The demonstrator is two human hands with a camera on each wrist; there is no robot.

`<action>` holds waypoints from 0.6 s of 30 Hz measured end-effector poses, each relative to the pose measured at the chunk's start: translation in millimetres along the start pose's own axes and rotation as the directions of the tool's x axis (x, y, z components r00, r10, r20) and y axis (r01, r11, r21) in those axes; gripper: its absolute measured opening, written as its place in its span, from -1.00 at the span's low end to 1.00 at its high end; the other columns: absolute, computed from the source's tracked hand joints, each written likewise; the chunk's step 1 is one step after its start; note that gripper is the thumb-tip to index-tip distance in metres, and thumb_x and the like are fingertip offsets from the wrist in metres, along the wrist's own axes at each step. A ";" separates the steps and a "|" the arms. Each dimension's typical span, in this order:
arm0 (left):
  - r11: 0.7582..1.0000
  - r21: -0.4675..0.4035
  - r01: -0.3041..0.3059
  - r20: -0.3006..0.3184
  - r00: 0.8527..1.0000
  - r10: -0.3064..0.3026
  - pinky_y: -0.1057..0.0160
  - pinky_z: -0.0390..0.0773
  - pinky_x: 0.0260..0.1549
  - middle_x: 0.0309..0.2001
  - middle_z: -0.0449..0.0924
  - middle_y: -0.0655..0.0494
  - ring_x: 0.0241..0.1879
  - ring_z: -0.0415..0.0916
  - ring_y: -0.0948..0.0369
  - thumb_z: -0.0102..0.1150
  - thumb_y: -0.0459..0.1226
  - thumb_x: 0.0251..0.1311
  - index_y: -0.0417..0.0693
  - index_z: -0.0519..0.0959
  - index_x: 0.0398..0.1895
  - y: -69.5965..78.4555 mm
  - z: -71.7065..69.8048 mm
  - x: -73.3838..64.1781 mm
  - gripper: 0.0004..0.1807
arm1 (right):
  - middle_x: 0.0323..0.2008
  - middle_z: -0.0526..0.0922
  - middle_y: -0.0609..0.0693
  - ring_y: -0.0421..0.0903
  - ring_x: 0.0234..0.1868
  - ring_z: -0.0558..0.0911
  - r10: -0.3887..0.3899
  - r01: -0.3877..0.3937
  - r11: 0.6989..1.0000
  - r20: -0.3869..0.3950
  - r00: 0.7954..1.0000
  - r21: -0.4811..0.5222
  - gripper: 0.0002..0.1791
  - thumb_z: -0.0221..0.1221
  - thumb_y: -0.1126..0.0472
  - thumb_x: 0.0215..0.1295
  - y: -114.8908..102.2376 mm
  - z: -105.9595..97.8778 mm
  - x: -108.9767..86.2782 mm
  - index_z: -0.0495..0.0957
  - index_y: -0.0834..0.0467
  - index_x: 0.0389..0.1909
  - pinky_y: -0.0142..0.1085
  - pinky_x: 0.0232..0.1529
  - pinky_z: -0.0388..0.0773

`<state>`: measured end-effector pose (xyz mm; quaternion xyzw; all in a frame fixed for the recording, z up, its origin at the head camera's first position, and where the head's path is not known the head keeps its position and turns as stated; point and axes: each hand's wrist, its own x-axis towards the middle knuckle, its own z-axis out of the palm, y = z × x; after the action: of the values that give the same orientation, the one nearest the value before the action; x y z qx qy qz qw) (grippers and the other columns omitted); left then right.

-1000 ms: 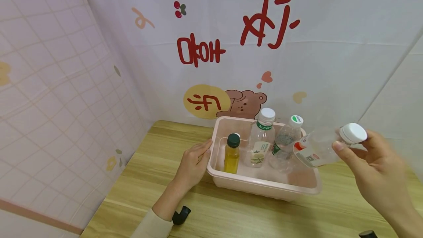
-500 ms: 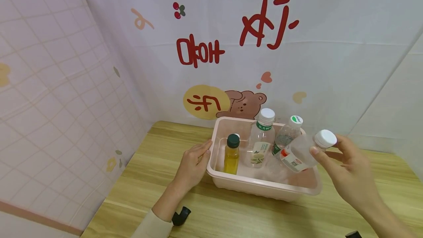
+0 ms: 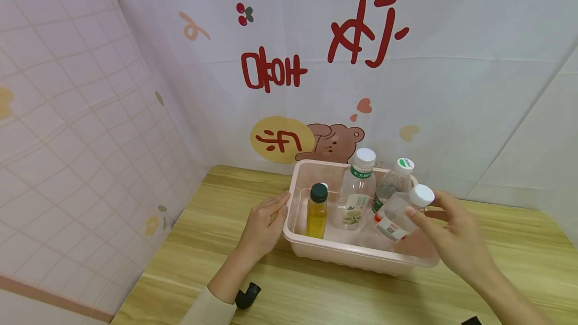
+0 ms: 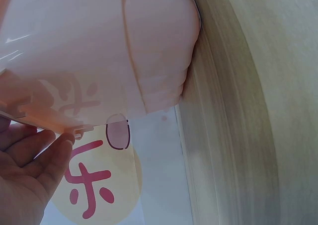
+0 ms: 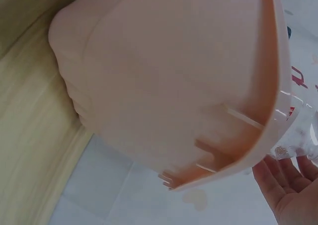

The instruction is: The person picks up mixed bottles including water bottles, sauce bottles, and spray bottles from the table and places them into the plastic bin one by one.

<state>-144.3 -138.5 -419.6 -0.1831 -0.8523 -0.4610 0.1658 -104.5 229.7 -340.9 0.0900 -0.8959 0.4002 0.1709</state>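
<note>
My right hand (image 3: 458, 232) pinches a clear plastic bottle (image 3: 399, 212) close below its white cap. Tilted, with its red-and-white label end pointing down and left, the bottle overlaps the right part of the pink plastic basin (image 3: 347, 250). In the right wrist view, fingers (image 5: 278, 175) and part of the clear bottle show beyond the basin's rim. At the opposite end, my left hand (image 3: 262, 224) rests its extended fingers against the basin's rim. The left wrist view has those fingers (image 4: 49, 158) right at the rim's underside.
Inside the basin stand a small dark-green-capped bottle of yellow liquid (image 3: 317, 214), a tall clear bottle with a green neck band (image 3: 356, 189) and another clear bottle (image 3: 392, 187). A printed cloth (image 3: 451, 89) hangs behind the wooden table (image 3: 217, 204).
My right hand has carried the clear bottle leftward and slightly down, from beyond the basin's right end to over its interior. The left hand and the basin stay put.
</note>
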 end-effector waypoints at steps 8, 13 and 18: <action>1.000 -0.003 0.001 0.002 1.000 -0.001 0.00 0.53 0.31 0.30 0.60 -0.05 0.30 0.56 0.01 0.09 -0.32 0.51 -0.27 0.60 0.31 -0.5 0.0 0.1 -0.60 | 0.00 0.72 -0.16 -0.48 -0.14 0.64 -0.032 0.032 0.999 0.011 0.999 -0.044 -0.58 0.45 0.15 0.31 4.3 9.5 0.4 0.65 0.09 0.16 -0.49 -0.25 0.60; 1.000 -0.004 -0.002 0.003 1.000 0.002 -0.01 0.53 0.30 0.30 0.60 -0.06 0.30 0.56 0.00 0.09 -0.32 0.51 -0.27 0.60 0.31 -0.5 -0.3 0.2 -0.60 | 0.03 0.74 0.05 -0.49 -0.12 0.62 -0.026 0.028 0.998 0.033 0.999 -0.060 -0.59 0.44 0.12 0.33 6.7 13.4 0.6 0.65 0.08 0.15 -0.56 -0.18 0.56; 1.000 -0.004 -0.003 0.002 1.000 0.003 -0.01 0.52 0.31 0.30 0.60 -0.06 0.31 0.56 0.00 0.09 -0.33 0.51 -0.27 0.60 0.30 -0.4 -0.7 0.4 -0.61 | 0.01 0.75 0.07 -0.52 -0.10 0.59 -0.023 0.025 0.999 0.055 0.998 -0.045 -0.60 0.43 0.11 0.35 7.7 16.4 1.7 0.64 0.09 0.15 -0.62 -0.16 0.57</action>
<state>-144.8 -139.2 -419.4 -0.1852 -0.8512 -0.4624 0.1653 -112.2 222.5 -355.7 0.1076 -0.9079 0.3751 0.1534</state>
